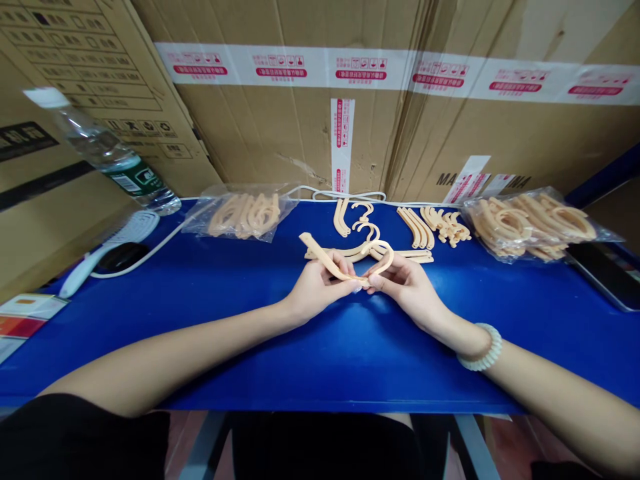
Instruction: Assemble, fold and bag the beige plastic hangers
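Observation:
Above the blue table, both hands meet at the middle of the view. My left hand (325,281) pinches a beige curved arm piece (320,255), whose free end points up and left. My right hand (400,280) grips a beige hook piece (385,250) near its lower end. The two pieces come together between my fingertips, which partly hide the joint. Just behind the hands lie long beige arm pieces (420,256). Farther back are loose hooks (369,230), curved arms (341,218), more arms (416,228) and a pile of small beige parts (446,225).
Bagged beige parts (245,215) lie back left, with another bag (533,223) back right beside a dark phone (607,275). A bottle (135,177), a hairbrush (90,267) and a white cable (165,250) are at left. Cardboard boxes (280,127) stand behind the blue table (230,340).

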{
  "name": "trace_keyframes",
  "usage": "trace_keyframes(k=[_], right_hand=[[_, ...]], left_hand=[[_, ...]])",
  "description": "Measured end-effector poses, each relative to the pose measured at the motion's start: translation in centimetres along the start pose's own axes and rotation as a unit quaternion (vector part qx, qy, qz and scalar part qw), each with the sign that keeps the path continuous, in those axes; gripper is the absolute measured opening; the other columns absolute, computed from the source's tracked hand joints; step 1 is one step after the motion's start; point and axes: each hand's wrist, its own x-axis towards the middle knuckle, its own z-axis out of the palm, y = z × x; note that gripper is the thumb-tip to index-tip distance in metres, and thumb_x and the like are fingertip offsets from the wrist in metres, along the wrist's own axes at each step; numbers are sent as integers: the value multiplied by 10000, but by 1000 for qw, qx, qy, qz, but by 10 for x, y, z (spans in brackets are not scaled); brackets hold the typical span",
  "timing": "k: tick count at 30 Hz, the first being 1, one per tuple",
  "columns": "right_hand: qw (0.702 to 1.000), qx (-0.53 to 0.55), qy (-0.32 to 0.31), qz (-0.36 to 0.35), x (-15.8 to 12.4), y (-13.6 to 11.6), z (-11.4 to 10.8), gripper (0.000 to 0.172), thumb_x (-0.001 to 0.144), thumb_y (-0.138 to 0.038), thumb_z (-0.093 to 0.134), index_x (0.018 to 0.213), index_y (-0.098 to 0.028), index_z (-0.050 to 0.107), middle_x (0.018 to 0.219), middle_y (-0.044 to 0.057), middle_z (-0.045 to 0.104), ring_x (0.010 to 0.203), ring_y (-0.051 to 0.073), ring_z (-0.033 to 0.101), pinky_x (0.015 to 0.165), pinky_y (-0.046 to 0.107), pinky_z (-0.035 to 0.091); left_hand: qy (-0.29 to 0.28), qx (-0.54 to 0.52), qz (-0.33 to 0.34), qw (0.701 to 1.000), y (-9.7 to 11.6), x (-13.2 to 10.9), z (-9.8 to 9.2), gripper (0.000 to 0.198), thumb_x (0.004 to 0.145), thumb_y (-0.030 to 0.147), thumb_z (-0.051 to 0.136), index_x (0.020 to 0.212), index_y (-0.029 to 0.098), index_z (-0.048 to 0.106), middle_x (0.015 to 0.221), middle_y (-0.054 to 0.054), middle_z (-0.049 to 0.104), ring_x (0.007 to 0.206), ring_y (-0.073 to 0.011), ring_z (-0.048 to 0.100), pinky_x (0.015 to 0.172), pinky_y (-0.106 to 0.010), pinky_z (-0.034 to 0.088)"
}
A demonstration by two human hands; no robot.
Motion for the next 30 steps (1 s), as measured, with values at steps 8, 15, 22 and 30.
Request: trace_keyframes(k=[8,15,22,30], right_hand=[[1000,-26,-7,1,-1,-3,2,298,724,-419,843,746,-191,652,681,-7,630,534,116,558,527,281,513],[992,-99,-53,-59,6,-15,-14,277,840,-438,746,946,-190,682,833,49,713,658,172,656,619,325,558],[749,-622,24,-228,34,-33,-104,217,926,-177,539,975,-202,749,973,125,711,965,291,589,847,430,493],[730,-643,-63,-221,52,-6,-134,244,896,-174,560,976,-178,790,971,129,695,926,279,591,863,423,480]], left_hand=[[18,-2,-18,1000,-1,1,3,409,692,169,821,972,179,523,853,13,654,771,-123,678,749,-266,579],[-5,-8,-37,999,-3,2,2,405,708,258,853,899,172,506,806,9,672,691,-141,702,750,-318,600],[20,-28,-38,999,1,1,3,408,724,243,834,922,180,482,830,15,680,677,-120,693,720,-287,580],[18,-30,-40,999,0,2,3,394,726,229,832,916,174,491,824,14,675,678,-125,693,715,-294,583]])
